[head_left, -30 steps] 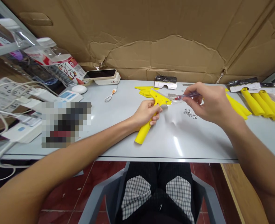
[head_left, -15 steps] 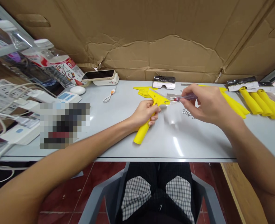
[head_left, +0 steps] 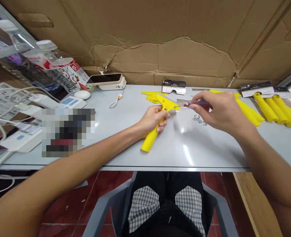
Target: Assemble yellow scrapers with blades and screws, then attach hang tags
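My left hand [head_left: 153,122] is wrapped round the handle of a yellow scraper [head_left: 149,141], whose wide head points away from me and slants down to the right. A clear blade or sheet lies along the head's far edge. In my right hand [head_left: 216,110] is a screwdriver [head_left: 197,104], gripped between thumb and fingers, its shaft pointing left. The screwdriver's tip meets the right end of the scraper's head, at what looks like a small screw. A pile of small screws [head_left: 199,120] lies on the table just below my right fingers.
Yellow scraper parts [head_left: 152,97] lie behind the head, near a black-and-white card pack [head_left: 174,87]. More yellow handles [head_left: 266,107] are at the right. At the left are a phone [head_left: 104,79], a white mouse [head_left: 82,95], power strips with cables, and plastic bottles [head_left: 66,70].
The screwdriver's handle has turned slightly in my right fingers, its tip staying at the scraper's head. My left hand keeps its hold in the same place.
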A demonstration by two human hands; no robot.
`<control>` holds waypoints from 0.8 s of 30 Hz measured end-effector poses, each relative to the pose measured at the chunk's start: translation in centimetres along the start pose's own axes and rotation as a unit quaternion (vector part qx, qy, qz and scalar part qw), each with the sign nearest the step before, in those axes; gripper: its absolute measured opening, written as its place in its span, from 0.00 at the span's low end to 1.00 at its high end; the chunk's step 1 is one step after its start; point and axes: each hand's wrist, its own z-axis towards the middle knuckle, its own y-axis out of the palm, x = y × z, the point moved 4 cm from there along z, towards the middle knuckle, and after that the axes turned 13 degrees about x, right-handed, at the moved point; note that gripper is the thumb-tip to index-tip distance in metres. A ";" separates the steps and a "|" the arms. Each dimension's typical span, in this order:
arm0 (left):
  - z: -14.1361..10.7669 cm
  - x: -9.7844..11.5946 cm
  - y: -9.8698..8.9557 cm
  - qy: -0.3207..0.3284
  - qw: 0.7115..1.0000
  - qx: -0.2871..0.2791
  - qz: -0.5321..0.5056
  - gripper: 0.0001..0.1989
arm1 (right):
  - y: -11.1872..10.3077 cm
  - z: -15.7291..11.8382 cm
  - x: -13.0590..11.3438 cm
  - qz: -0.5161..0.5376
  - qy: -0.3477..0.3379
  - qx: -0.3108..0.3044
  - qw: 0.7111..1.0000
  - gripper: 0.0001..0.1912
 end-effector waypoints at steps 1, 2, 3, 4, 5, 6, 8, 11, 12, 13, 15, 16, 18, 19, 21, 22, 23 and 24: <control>0.0 0.0 0.0 -0.002 1.000 -0.002 0.000 0.10 | -0.1 0.1 0.1 0.007 0.001 -0.005 1.000 0.02; -0.1 0.1 0.0 -0.003 1.000 -0.004 0.001 0.10 | -0.2 0.1 0.1 0.013 0.001 -0.012 1.000 0.02; -0.1 0.2 0.0 -0.004 1.000 -0.004 0.002 0.09 | -0.3 0.2 0.2 0.017 0.000 -0.023 1.000 0.02; -0.2 0.2 0.0 -0.005 1.000 -0.003 0.004 0.09 | -0.3 0.2 0.3 0.019 -0.001 -0.035 0.999 0.03; -0.2 0.2 0.0 -0.005 1.000 -0.001 0.006 0.09 | -0.4 0.2 0.4 0.020 -0.002 -0.044 0.999 0.03; -0.2 0.2 0.0 -0.004 1.000 0.002 0.008 0.09 | -0.4 0.2 0.4 0.021 -0.004 -0.051 0.998 0.04; -0.3 0.2 0.0 -0.003 1.000 0.004 0.011 0.10 | -0.4 0.2 0.5 0.023 -0.007 -0.052 0.998 0.03; -0.2 0.2 0.1 -0.003 1.000 0.005 0.016 0.10 | -0.5 0.3 0.5 0.018 -0.011 -0.040 0.999 0.03; -0.2 0.1 0.1 -0.003 1.000 0.004 0.017 0.10 | -0.5 0.4 0.5 0.014 -0.014 -0.038 0.999 0.03; -0.2 0.1 0.1 -0.002 1.000 0.004 0.017 0.10 | -0.6 0.4 0.5 0.010 -0.018 -0.037 0.999 0.03; -0.2 0.2 0.2 0.000 1.000 -0.002 0.013 0.10 | -0.6 0.4 0.5 0.000 -0.028 -0.039 0.999 0.04; -0.2 0.2 0.2 0.001 1.000 -0.004 0.011 0.10 | -0.5 0.4 0.5 -0.007 -0.031 -0.040 0.999 0.05; -0.3 0.3 0.2 0.002 1.000 -0.008 0.007 0.10 | -0.2 0.2 0.4 -0.027 -0.032 -0.045 0.998 0.09; -0.4 0.3 0.2 0.002 1.000 -0.009 0.008 0.10 | 0.1 0.1 0.4 -0.039 -0.031 -0.056 0.997 0.11; -0.5 0.4 0.3 0.002 1.000 -0.013 0.010 0.10 | 0.7 -0.1 0.2 -0.058 -0.026 -0.090 0.994 0.15; -0.6 0.4 0.3 0.002 1.000 -0.014 0.009 0.09 | 1.0 -0.2 0.1 -0.060 -0.021 -0.107 0.992 0.16; -0.6 0.5 0.3 0.003 1.000 -0.014 0.008 0.08 | 1.2 -0.3 0.0 -0.059 -0.015 -0.120 0.991 0.16; -0.6 0.5 0.3 0.004 1.000 -0.013 0.005 0.08 | 1.2 -0.3 0.0 -0.056 -0.007 -0.125 0.990 0.15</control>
